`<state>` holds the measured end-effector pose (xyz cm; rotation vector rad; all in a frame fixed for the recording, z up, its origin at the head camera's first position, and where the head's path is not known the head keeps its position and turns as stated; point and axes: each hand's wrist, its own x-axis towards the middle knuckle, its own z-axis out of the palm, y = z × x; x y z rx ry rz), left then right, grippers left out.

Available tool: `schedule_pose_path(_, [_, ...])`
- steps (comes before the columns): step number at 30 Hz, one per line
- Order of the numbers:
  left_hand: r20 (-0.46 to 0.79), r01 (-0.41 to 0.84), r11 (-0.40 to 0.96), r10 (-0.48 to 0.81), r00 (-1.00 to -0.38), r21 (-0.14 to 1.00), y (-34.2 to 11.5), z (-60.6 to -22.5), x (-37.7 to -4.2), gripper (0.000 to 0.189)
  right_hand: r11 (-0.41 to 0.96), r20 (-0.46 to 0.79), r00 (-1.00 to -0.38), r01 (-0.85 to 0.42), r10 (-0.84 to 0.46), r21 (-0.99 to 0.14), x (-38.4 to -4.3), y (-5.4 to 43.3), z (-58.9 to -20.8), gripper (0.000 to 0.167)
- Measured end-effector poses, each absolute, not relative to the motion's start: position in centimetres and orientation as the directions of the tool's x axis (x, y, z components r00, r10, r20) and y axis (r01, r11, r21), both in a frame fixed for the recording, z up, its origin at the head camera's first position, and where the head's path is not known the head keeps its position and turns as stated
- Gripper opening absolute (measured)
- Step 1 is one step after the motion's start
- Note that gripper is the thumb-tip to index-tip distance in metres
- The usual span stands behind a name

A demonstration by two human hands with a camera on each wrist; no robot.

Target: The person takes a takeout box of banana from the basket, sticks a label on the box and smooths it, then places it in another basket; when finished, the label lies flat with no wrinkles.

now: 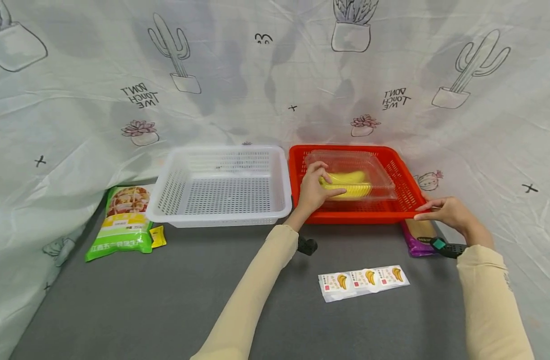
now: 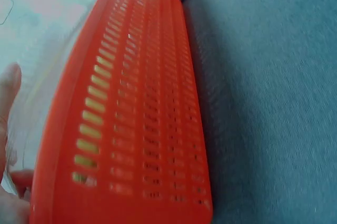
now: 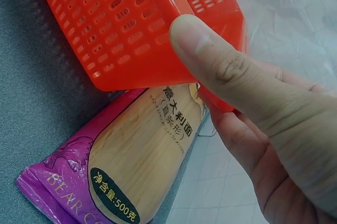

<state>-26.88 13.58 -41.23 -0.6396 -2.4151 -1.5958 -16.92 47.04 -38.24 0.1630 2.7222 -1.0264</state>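
– Is the clear plastic box (image 1: 357, 172) held?
– By the left hand (image 1: 314, 187), inside the red plastic basket (image 1: 347, 218), whose corner is pinched by the right hand (image 1: 455, 215).
– "500克"?
– Printed on the purple plastic packet (image 3: 129, 163).

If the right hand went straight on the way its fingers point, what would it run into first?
The red basket: the right hand's thumb and fingers hold its near right corner, so that comes first. What lies next is unclear, as depth is hard to judge.
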Motion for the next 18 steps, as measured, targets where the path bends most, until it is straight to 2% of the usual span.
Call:
schedule_pose_path(11, [0.398, 0.47, 0.221, 0.303, -0.866, 0.854, 12.1, -40.3, -26.1, 0.038, 0.759, -0.259, -0.965, 0.197, 0.039, -0.62, -16.8, 46.8, -37.8, 0.054])
schedule_pose_path(18, [0.405, 0.485, 0.218, 0.326, -0.854, 0.847, 11.4, -39.0, -24.9, 0.037, 0.771, -0.263, -0.964, 0.203, 0.049, -0.604, -16.6, 46.8, -37.8, 0.054])
